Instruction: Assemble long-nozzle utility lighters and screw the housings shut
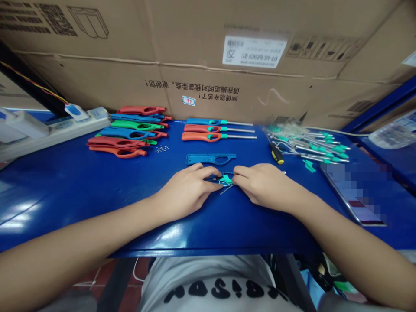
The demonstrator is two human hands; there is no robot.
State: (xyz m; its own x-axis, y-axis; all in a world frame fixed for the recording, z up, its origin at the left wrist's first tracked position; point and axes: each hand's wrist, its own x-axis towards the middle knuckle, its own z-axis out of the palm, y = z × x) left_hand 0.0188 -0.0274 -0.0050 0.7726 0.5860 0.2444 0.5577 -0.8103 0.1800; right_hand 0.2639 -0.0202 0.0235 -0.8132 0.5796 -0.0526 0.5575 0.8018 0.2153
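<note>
Thumb and forefinger of the left hand point(182, 188) stand slightly parted beside the teal part point(225, 179), which sits between both hands; whether they clamp it, I cannot tell. The right hand point(268, 186) bunches its fingertips close, their hold hidden. Steady left support with small right-hand adjustments seems best.
</note>
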